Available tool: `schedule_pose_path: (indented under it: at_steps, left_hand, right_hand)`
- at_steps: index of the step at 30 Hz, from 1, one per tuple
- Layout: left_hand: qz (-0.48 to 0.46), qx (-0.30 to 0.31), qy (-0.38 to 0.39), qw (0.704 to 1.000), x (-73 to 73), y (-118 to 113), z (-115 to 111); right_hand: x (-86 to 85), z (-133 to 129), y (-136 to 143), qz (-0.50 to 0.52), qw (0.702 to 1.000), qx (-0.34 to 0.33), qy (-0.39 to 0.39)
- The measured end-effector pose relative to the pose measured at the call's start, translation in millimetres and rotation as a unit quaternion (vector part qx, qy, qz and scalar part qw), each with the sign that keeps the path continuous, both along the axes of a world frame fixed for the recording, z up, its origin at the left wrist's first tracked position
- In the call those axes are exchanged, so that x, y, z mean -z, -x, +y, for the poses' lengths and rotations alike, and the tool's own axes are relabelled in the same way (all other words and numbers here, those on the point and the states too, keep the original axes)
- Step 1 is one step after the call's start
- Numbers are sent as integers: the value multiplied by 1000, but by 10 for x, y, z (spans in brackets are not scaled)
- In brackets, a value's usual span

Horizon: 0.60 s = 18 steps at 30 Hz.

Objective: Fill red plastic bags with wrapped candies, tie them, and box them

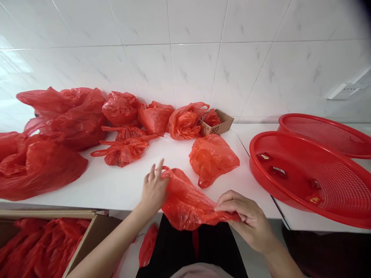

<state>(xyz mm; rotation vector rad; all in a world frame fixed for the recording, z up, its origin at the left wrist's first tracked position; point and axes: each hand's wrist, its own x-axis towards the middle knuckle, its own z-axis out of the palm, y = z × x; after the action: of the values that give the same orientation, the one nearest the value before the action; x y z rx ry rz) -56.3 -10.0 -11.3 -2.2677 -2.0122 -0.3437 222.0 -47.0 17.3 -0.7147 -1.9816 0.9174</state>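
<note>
A thin red plastic bag [189,202] hangs stretched between my hands, over the front edge of the white table. My right hand [247,218] pinches its right end between thumb and fingers. At the bag's left side, by one handle loop, my left hand [155,189] has its fingers spread and pointing up; its thumb is hidden against the plastic. Just beyond lies another red bag [213,158], loosely crumpled on the tabletop. What the bag between my hands contains, if anything, cannot be made out.
Filled red bags [69,116] line the wall at left. A small cardboard box [222,122] holds red plastic. On the right, a red plastic basket [261,175] contains several small packets, with a second basket [315,117] behind. Below left, a carton [87,239] holds red bags.
</note>
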Motion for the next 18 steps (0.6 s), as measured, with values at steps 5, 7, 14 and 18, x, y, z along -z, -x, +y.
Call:
schedule_pose_path:
  at_steps: [5,7,14,18]
  left_hand:
    - [-32,-59,-41,997,-223,377,31]
    - [-53,-46,-11,997,-253,339,-24]
    - [-185,55,120,974,-320,-150,-257]
    - [-369,121,159,907,-473,-21,-339]
  right_hand:
    - [-79,83,-384,-152,988,28,5]
    - [-179,120,-396,-146,984,98,-31]
    - [-304,121,332,-146,988,20,-44]
    - [46,217,382,-362,931,-38,-16]
